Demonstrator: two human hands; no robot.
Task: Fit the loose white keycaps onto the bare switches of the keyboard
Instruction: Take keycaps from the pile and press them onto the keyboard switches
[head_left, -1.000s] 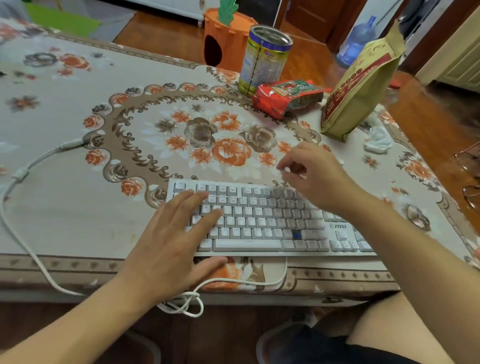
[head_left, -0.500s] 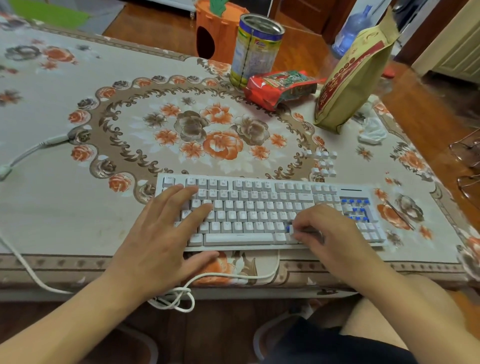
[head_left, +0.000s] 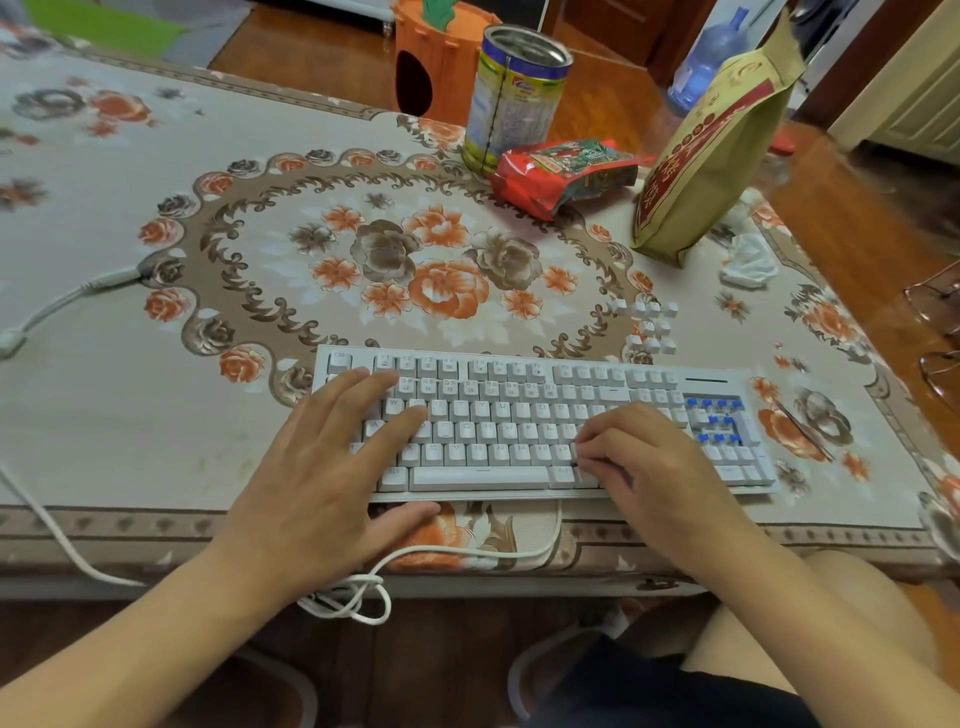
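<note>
Head view, right hand (head_left: 660, 467) fingers curled pressing keyboard (head_left: 519, 410), loose keycaps (head_left: 647, 327) beyond

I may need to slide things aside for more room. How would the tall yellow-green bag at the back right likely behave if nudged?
The yellow-green bag stands upright, tall over a narrow base and already leaning, so a push up high would probably tip it. Its creased sides suggest a soft pouch that dents rather than slides stiffly. It would likely fall near the red packet.

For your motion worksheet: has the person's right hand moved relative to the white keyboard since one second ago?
Yes. The right hand came from the white keyboard's far edge toward its near edge.
</note>
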